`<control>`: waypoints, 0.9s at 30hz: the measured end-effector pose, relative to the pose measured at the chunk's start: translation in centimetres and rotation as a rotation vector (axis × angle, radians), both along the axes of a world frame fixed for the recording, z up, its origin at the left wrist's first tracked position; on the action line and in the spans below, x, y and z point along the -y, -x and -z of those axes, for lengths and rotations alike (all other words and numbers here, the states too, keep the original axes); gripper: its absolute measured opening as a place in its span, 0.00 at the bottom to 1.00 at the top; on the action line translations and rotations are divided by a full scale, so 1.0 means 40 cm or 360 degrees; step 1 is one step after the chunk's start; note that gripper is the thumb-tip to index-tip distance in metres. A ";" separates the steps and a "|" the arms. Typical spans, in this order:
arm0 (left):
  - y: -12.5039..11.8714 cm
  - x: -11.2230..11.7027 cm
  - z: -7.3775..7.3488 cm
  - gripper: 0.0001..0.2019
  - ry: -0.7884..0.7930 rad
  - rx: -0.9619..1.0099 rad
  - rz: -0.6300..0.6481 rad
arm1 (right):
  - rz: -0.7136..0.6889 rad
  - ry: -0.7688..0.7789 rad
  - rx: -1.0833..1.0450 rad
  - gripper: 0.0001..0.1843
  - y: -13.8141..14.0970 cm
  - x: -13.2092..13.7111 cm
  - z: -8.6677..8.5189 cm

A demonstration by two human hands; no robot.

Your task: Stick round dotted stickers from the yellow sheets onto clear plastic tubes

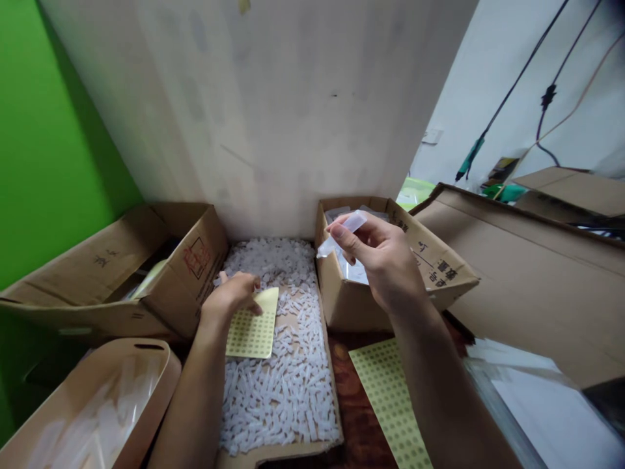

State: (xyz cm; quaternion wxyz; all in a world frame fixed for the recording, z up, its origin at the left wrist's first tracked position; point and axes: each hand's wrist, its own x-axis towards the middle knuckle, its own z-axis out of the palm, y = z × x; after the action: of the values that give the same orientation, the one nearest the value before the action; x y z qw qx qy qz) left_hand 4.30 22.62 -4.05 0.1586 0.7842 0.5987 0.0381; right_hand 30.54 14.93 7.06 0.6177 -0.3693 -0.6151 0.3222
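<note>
My right hand [383, 260] is raised over a small open cardboard box [439, 270] and pinches a small clear plastic vial [344, 231] between thumb and fingers. My left hand [234, 294] rests on a yellow sheet of small round stickers [252, 329], fingers curled on its upper edge. That sheet lies on a shallow cardboard tray [332, 365] heaped with several small white plastic pieces [288, 391]. The small box holds clear plastic bags.
An open cardboard box [146, 273] stands at the left, a beige plastic bin [97, 404] at the lower left. A second yellow sticker sheet [390, 397] lies on the dark table. A large cardboard flap [537, 260] and clear plastic sheets [537, 410] fill the right. A white panel stands behind.
</note>
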 end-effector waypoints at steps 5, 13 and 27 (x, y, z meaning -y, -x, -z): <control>0.002 -0.004 -0.029 0.06 0.0090 0.0024 0.0022 | -0.0075 0.0048 0.0185 0.20 0.001 0.000 -0.003; -0.008 0.036 -0.144 0.13 -0.0258 0.0464 0.0068 | 0.0019 0.0107 0.0580 0.13 0.011 0.009 -0.004; -0.144 0.160 -0.263 0.13 -0.1450 0.0992 0.0475 | -0.0004 0.0071 0.0509 0.10 0.032 0.018 0.008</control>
State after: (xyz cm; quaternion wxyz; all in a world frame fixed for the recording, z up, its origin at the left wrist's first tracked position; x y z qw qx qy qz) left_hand 10.06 16.24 6.48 -0.0226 0.8011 0.3296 0.4991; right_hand 29.26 14.21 6.75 0.5030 -0.4287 -0.6988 0.2736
